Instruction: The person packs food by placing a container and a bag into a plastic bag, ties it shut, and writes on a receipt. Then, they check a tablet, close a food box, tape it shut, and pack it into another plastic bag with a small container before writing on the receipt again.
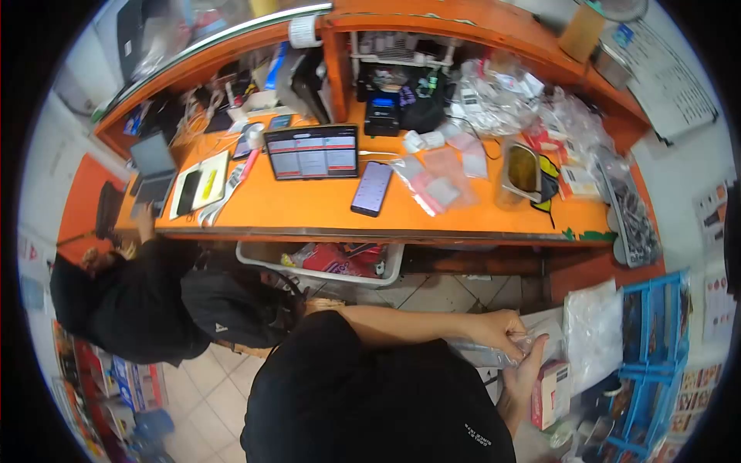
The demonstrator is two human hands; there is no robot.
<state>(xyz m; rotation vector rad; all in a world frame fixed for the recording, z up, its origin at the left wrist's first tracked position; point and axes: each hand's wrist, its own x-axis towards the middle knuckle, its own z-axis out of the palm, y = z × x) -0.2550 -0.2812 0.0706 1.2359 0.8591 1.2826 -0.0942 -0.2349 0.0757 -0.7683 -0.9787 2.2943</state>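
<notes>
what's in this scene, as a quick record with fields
left hand: pinches a clear packet
right hand: at the same packet, grip unclear
nearby: pink box, blue rack
counter: orange, holds a tablet and a phone
other person: in black, hand at a laptop

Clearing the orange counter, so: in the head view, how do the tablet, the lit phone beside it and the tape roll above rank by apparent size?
1. tablet
2. phone
3. tape roll; it sits farther from the camera, so its real size is unsure.
</notes>
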